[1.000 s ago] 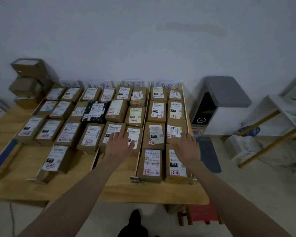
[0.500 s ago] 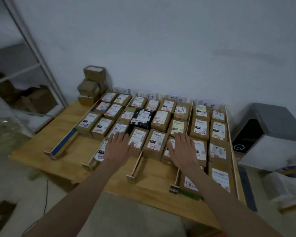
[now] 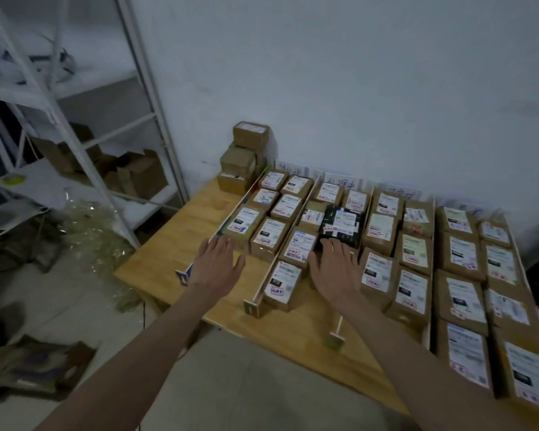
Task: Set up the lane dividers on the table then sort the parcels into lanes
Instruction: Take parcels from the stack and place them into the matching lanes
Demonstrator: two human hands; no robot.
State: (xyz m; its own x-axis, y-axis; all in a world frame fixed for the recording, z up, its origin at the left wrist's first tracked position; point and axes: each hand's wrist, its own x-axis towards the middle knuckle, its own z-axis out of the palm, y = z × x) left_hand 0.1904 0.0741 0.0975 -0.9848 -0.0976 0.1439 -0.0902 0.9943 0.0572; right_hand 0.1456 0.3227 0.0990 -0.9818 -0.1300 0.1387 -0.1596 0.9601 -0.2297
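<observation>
Several brown cardboard parcels [image 3: 412,292] with white labels lie in rows on the wooden table [image 3: 181,231], split into lanes by thin wooden dividers [image 3: 263,283]. One black parcel [image 3: 343,224] sits among them. My left hand [image 3: 216,266] hovers flat, fingers straight, over the near end of the leftmost lane, just short of a parcel [image 3: 241,223]. My right hand [image 3: 335,270] lies flat with straight fingers in the second lane, its fingertips at the black parcel's near edge. Neither hand holds anything.
A stack of brown boxes [image 3: 246,157] stands at the table's far left corner by the wall. Paper lane signs [image 3: 341,181] lean on the wall. White metal shelving [image 3: 75,126] with cartons is at left. Flattened cardboard [image 3: 35,368] and plastic wrap [image 3: 97,231] lie on the floor.
The view has swung left, bringing the shelving into sight. Both hands have shifted left across the lanes, staying flat and empty.
</observation>
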